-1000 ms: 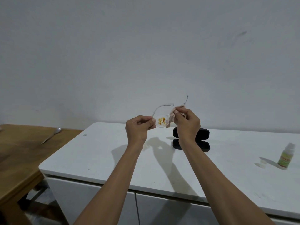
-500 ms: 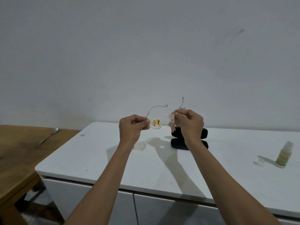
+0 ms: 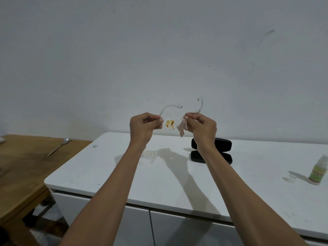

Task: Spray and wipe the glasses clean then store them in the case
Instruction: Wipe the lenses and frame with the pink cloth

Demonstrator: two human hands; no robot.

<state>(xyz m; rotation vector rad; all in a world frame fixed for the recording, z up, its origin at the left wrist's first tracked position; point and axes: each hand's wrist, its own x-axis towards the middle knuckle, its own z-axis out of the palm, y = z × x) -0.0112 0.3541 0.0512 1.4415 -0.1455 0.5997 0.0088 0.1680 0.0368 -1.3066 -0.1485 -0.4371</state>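
Above white counter, left hand pinches clear glasses, lens stained orange; right hand grips pinkish cloth.

The right forearm hides the middle of the open black case. The bottle label is too blurred to read. One lens of the glasses lies behind cloth and fingers. The worktop is cut off at right.
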